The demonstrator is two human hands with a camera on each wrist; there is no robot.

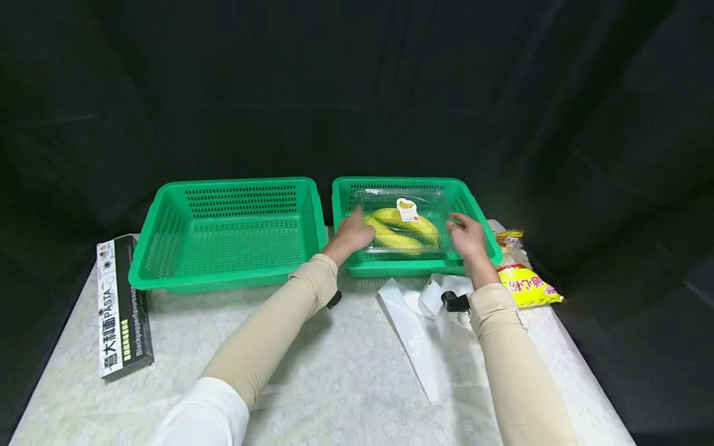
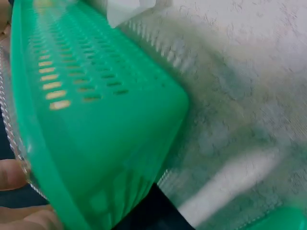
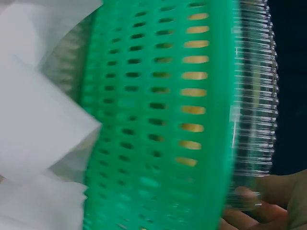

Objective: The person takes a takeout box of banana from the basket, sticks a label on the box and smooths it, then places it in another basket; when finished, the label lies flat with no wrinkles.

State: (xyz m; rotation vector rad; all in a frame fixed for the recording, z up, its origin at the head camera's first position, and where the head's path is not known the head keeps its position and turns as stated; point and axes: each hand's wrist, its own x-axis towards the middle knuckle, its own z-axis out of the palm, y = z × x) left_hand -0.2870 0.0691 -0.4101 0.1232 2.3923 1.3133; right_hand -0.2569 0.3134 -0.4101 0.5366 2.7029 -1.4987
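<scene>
A clear plastic clamshell box [image 1: 382, 199] with yellow bananas [image 1: 393, 239] inside sits tilted in the right green basket [image 1: 401, 269]. A banana sticker [image 1: 407, 209] is on its lid. At the box's left end, my left hand [image 1: 351, 234] grips the edge. The right hand [image 1: 467, 236] holds the opposite end; in the right wrist view, its fingers [image 3: 273, 191] pinch the ridged plastic side above the basket's rim. Only part of the left hand's fingers [image 2: 12, 173] shows beside the rim in the left wrist view. Banana yellow shows through the basket's slots.
A second green basket [image 1: 240, 244] stands to the left. Beside it lies a black-and-white pasta box [image 1: 125, 310]. Crumpled white paper [image 1: 409, 334] lies before the right basket, near the right wrist. A yellow food bag [image 1: 524, 282] leans at the right table edge.
</scene>
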